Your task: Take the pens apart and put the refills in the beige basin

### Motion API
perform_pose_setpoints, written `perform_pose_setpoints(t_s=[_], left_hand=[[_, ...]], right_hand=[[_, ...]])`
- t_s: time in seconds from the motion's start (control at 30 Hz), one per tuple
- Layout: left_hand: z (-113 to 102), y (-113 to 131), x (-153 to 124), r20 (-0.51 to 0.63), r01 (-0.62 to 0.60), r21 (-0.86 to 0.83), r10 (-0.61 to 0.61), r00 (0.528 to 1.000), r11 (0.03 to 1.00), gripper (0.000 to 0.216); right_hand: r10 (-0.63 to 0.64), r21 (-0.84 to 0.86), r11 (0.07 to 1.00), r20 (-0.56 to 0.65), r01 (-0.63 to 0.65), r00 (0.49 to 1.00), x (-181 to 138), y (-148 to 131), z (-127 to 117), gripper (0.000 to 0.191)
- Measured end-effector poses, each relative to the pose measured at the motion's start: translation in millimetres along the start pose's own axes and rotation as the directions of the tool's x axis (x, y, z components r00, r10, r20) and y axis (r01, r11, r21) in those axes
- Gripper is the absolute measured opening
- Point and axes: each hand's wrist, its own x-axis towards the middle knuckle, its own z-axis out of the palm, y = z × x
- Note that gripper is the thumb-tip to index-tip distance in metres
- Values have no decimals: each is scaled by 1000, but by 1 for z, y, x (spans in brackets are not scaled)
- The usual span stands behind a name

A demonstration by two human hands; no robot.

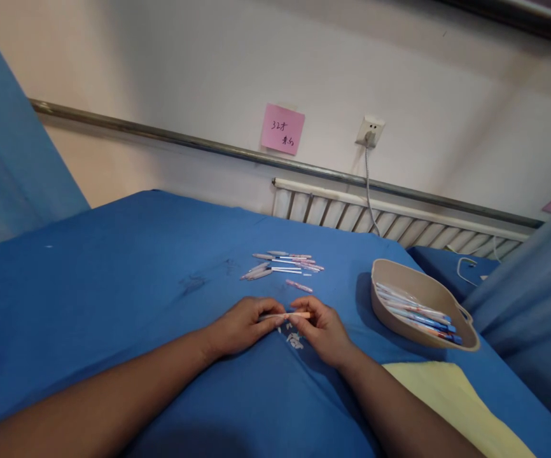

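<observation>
Between my two hands lies a slim pen (285, 315), level, its orange end toward the right. My left hand (245, 324) pinches the pale end between thumb and fingers. On the orange end, my right hand (322, 327) is closed the same way. Small white scraps (295, 341) lie on the blue cloth just under the fingers. Beyond the hands are several grey pen parts (259, 273), white refills (285, 270) and pink patterned barrels (310, 264). One pink piece (299, 286) sits apart, closer to my right hand.
A beige basket (423, 280) holding several pens (418, 317) stands on the right. Near my right forearm lies a yellow cloth (452, 401). Behind the blue-covered table (127, 267) are a radiator (333, 212), a plugged-in cord (368, 184) and a pink note (282, 129) on the wall.
</observation>
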Motion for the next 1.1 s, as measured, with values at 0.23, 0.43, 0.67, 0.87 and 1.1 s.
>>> perform_pose_setpoints(t_s=[0.23, 0.43, 0.67, 0.87, 1.1], left_hand=[[-2, -13, 11, -116, 109, -348, -158, 981, 931, 26], [-2, -22, 17, -207, 116, -481, -241, 948, 869, 31], [-2, -20, 18, -222, 124, -514, -271, 937, 849, 32], [-4, -17, 18, -232, 126, -526, -284, 930, 841, 29], [-5, -16, 16, -219, 125, -563, -293, 931, 817, 31]], right_hand=[[76, 100, 994, -301, -47, 950, 18, 9, -25, 36], [93, -18, 995, -114, -95, 989, 15, 16, -23, 23], [45, -235, 968, -204, -93, 978, 19, 31, -31, 18], [-204, -628, 778, -240, 8, 949, 56, 39, -42, 20], [-102, -880, 470, 26, 71, 994, 94, 31, -34, 24]])
